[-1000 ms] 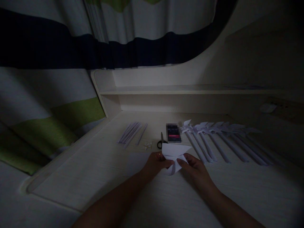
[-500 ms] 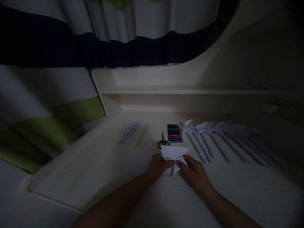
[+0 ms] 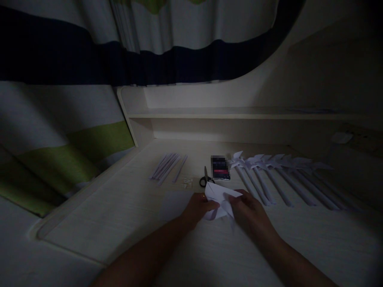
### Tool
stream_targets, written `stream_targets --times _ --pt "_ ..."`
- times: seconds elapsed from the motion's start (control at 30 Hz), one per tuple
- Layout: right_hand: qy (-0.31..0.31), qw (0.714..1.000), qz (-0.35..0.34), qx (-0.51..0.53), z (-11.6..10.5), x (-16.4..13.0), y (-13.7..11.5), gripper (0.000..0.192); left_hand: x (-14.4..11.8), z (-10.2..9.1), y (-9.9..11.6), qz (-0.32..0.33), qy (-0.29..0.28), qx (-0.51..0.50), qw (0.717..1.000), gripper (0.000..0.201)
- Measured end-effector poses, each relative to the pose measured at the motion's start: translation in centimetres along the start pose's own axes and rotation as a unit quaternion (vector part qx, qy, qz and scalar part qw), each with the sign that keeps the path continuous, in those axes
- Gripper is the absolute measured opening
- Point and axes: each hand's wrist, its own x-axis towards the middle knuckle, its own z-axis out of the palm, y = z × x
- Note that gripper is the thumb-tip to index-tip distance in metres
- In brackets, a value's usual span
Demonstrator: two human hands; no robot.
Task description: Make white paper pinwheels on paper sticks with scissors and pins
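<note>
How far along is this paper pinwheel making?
Done: a row of finished paper pinwheels lies to the right on the desk. In hand: the left hand and right hand fold a white paper piece together. Left: a bundle of rolled paper sticks lies unused, and a flat paper sheet lies beside the left hand. Scissors lie behind.
</note>
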Motion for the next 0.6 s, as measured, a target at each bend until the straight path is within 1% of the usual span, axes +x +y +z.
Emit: stream_targets --times 0.07,0.13,0.23,0.3,0.4,0.5,0.6 --pt "0.013 0.999 -0.031 0.004 -0.7 0.2 -0.8 0.029 -0.1 0.0 0.1 -0.015 -0.023 0.016 0.999 0.014" --pt "0.009 0.998 -0.053 -0.02 -1.3 0.4 -1.2 0.028 -0.2 0.0 0.2 -0.033 -0.051 0.037 0.997 0.014" --pt "-0.035 0.995 -0.057 -0.074 -1.8 0.6 -1.0 0.027 -0.3 0.0 0.0 -0.056 -0.078 0.075 0.992 0.013" --pt "-0.069 0.989 -0.077 -0.11 -1.7 0.7 -0.7 0.025 -0.2 -0.1 -0.2 -0.065 -0.093 0.089 0.99 0.013" --pt "-0.106 0.973 -0.134 -0.154 -1.6 0.6 -0.3 0.02 0.0 -0.2 -0.4 -0.062 -0.125 0.09 0.986 0.015" --pt "-0.125 0.957 -0.199 -0.173 -1.7 0.4 -0.6 0.016 0.0 -0.3 -0.4 -0.064 -0.142 0.089 0.984 0.017" --pt "-0.177 0.924 -0.281 -0.191 -2.2 0.3 -1.3 0.013 -0.1 -0.4 -0.2 -0.073 -0.149 0.068 0.984 0.02"
